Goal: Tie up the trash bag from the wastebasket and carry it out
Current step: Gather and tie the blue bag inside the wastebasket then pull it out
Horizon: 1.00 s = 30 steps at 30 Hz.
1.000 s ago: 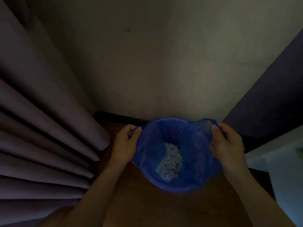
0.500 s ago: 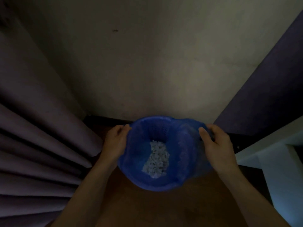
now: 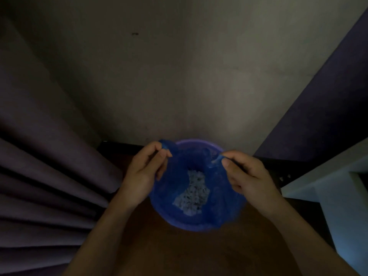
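A blue trash bag (image 3: 179,196) lines a round purple-rimmed wastebasket (image 3: 199,142) on the brown floor, close to the wall. Crumpled pale paper scraps (image 3: 192,192) lie at the bottom of the bag. My left hand (image 3: 143,174) pinches the bag's left edge between thumb and fingers and holds it lifted off the rim. My right hand (image 3: 247,174) pinches the right edge in the same way. The bag's mouth sags between the two hands, and most of the basket's side is hidden under it.
Dark pleated curtains (image 3: 45,176) hang at the left, close to the basket. A plain wall (image 3: 179,86) with a dark baseboard stands behind. A dark panel (image 3: 328,106) and a pale ledge (image 3: 328,176) close off the right. Bare brown floor (image 3: 189,253) lies in front.
Both hands have shifted from resting on the basket's rim to pinching the bag's edges, pulling them up and inward off the rim. The far purple rim is now uncovered.
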Each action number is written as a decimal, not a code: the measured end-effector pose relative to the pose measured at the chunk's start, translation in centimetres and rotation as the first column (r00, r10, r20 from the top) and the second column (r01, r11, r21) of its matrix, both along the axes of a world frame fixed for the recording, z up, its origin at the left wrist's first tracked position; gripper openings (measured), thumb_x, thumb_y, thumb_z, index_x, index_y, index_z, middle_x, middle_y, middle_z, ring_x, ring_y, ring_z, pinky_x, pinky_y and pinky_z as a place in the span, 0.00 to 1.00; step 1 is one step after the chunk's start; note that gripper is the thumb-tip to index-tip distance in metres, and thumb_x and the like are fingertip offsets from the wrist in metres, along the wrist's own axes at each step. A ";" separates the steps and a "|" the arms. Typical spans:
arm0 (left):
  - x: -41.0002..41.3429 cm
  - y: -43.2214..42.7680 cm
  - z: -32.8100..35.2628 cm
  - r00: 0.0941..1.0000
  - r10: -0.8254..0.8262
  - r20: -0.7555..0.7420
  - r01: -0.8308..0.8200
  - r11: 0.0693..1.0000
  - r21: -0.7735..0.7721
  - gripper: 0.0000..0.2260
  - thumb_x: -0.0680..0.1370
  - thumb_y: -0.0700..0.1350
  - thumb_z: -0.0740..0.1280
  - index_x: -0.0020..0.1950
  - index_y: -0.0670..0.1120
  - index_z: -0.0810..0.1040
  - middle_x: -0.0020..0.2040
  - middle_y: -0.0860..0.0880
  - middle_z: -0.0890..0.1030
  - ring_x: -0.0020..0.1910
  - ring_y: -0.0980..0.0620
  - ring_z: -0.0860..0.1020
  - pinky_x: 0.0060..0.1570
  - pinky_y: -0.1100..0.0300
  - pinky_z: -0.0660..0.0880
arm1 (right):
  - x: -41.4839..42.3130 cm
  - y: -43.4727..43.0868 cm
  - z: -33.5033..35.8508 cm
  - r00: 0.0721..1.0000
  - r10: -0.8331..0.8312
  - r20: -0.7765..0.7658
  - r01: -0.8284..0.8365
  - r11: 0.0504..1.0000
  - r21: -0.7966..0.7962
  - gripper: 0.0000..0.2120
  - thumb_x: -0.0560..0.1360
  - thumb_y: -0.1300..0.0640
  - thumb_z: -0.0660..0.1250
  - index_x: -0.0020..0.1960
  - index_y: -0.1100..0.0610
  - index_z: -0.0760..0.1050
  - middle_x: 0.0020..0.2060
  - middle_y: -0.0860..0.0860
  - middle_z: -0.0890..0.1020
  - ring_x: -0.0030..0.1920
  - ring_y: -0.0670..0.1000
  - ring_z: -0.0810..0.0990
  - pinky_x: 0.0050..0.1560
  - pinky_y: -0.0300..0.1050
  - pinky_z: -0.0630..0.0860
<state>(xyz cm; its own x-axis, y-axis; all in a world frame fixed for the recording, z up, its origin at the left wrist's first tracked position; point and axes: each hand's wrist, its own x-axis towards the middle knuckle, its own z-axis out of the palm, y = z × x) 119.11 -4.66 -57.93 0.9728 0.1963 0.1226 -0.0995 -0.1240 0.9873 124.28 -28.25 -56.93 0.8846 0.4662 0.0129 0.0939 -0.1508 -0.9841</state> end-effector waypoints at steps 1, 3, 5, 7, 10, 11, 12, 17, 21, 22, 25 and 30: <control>-0.1 0.3 0.3 1.000 0.016 0.009 -0.016 1.000 -0.020 0.10 0.80 0.45 0.59 0.43 0.41 0.74 0.30 0.45 0.69 0.28 0.54 0.68 0.32 0.62 0.68 | 0.0 0.0 0.1 1.000 0.011 -0.009 -0.011 1.000 0.023 0.11 0.79 0.54 0.61 0.54 0.56 0.80 0.26 0.46 0.67 0.26 0.46 0.64 0.27 0.39 0.62; -0.5 0.9 1.1 0.999 0.020 0.031 -0.020 1.000 -0.010 0.10 0.80 0.46 0.60 0.43 0.43 0.75 0.31 0.40 0.69 0.29 0.49 0.68 0.33 0.60 0.69 | -0.1 -0.1 0.5 1.000 0.018 -0.010 -0.017 0.998 0.055 0.13 0.79 0.54 0.61 0.57 0.57 0.80 0.26 0.46 0.66 0.26 0.47 0.63 0.26 0.41 0.62; -1.1 1.3 1.9 0.999 -0.003 0.054 0.002 1.000 0.018 0.08 0.80 0.46 0.62 0.45 0.44 0.76 0.31 0.41 0.72 0.31 0.48 0.71 0.36 0.60 0.71 | -0.4 -0.3 1.1 1.000 0.024 -0.005 -0.024 0.997 0.071 0.15 0.79 0.54 0.61 0.63 0.56 0.78 0.27 0.45 0.69 0.26 0.46 0.67 0.27 0.43 0.65; -2.0 1.3 2.5 0.998 -0.054 0.025 0.053 0.998 0.043 0.04 0.79 0.46 0.66 0.51 0.47 0.78 0.35 0.53 0.80 0.35 0.55 0.76 0.40 0.65 0.73 | -0.7 -0.6 1.5 0.998 0.051 0.021 -0.051 0.999 0.015 0.19 0.78 0.55 0.63 0.69 0.50 0.74 0.32 0.47 0.79 0.32 0.46 0.77 0.34 0.42 0.76; -3.2 1.9 1.5 0.998 -0.047 -0.051 0.060 0.954 0.294 0.09 0.78 0.51 0.68 0.57 0.53 0.79 0.51 0.59 0.84 0.48 0.62 0.81 0.49 0.62 0.78 | -1.6 -1.7 0.9 0.997 0.053 -0.048 -0.061 0.979 -0.193 0.21 0.78 0.56 0.67 0.69 0.48 0.71 0.48 0.49 0.86 0.48 0.45 0.85 0.53 0.45 0.82; -3.4 2.3 1.0 0.997 -0.033 -0.070 0.061 0.897 0.438 0.10 0.77 0.55 0.66 0.55 0.53 0.80 0.50 0.56 0.83 0.49 0.60 0.81 0.49 0.58 0.78 | -1.9 -2.1 0.7 0.999 0.040 0.004 -0.037 0.954 -0.299 0.15 0.78 0.55 0.68 0.64 0.51 0.75 0.46 0.47 0.87 0.48 0.43 0.85 0.53 0.47 0.82; -3.5 2.6 0.7 0.995 -0.024 -0.101 0.076 0.834 0.547 0.10 0.76 0.57 0.63 0.50 0.54 0.79 0.46 0.55 0.81 0.46 0.59 0.80 0.46 0.57 0.76 | -2.1 -2.4 0.6 0.997 0.030 0.076 0.003 0.916 -0.400 0.08 0.77 0.53 0.68 0.56 0.52 0.78 0.43 0.46 0.86 0.46 0.40 0.85 0.51 0.47 0.82; -3.0 3.8 0.2 0.958 0.019 -0.285 0.176 0.745 0.643 0.12 0.78 0.55 0.63 0.38 0.51 0.74 0.37 0.53 0.76 0.37 0.57 0.76 0.41 0.54 0.71 | -1.9 -3.6 1.4 0.979 0.008 0.204 0.102 0.846 -0.523 0.21 0.74 0.36 0.57 0.39 0.52 0.77 0.33 0.44 0.82 0.38 0.39 0.82 0.38 0.42 0.77; -2.7 2.9 2.5 0.943 0.010 -0.332 0.138 0.898 0.418 0.14 0.82 0.49 0.62 0.39 0.49 0.78 0.37 0.47 0.82 0.38 0.47 0.82 0.42 0.43 0.81 | -1.8 -3.6 1.8 0.926 0.055 0.375 0.186 0.796 -0.576 0.17 0.78 0.38 0.53 0.35 0.43 0.71 0.27 0.44 0.77 0.30 0.43 0.77 0.34 0.49 0.77; -2.6 2.1 3.4 0.946 0.001 -0.323 0.114 0.935 0.336 0.15 0.83 0.47 0.60 0.39 0.51 0.79 0.38 0.45 0.83 0.39 0.46 0.83 0.41 0.43 0.82 | -1.6 -3.3 2.0 0.917 0.055 0.395 0.188 0.815 -0.549 0.18 0.79 0.39 0.54 0.36 0.44 0.71 0.27 0.45 0.76 0.29 0.44 0.77 0.33 0.48 0.76; -2.1 -0.3 5.7 0.950 -0.027 -0.312 0.073 0.988 0.137 0.13 0.83 0.46 0.58 0.45 0.48 0.81 0.36 0.47 0.81 0.37 0.47 0.83 0.38 0.50 0.83 | -1.5 -1.4 3.2 0.910 -0.007 0.414 0.186 0.900 -0.394 0.19 0.80 0.43 0.57 0.36 0.51 0.75 0.25 0.47 0.76 0.28 0.46 0.77 0.31 0.36 0.71; -1.6 -2.6 6.9 0.958 -0.013 -0.285 0.003 0.999 -0.034 0.14 0.83 0.47 0.57 0.49 0.43 0.81 0.34 0.53 0.79 0.33 0.56 0.79 0.32 0.63 0.78 | -1.7 1.1 5.2 0.978 -0.208 0.033 0.203 0.973 0.114 0.17 0.82 0.58 0.59 0.38 0.66 0.75 0.21 0.49 0.76 0.21 0.41 0.73 0.25 0.32 0.70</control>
<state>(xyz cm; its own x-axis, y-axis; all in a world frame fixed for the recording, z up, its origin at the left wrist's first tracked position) 117.54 -7.30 -51.02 0.9680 0.1877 -0.1665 0.1860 -0.0915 0.9783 122.60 -27.11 -51.77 0.9586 0.2683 0.0953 0.1162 -0.0632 -0.9912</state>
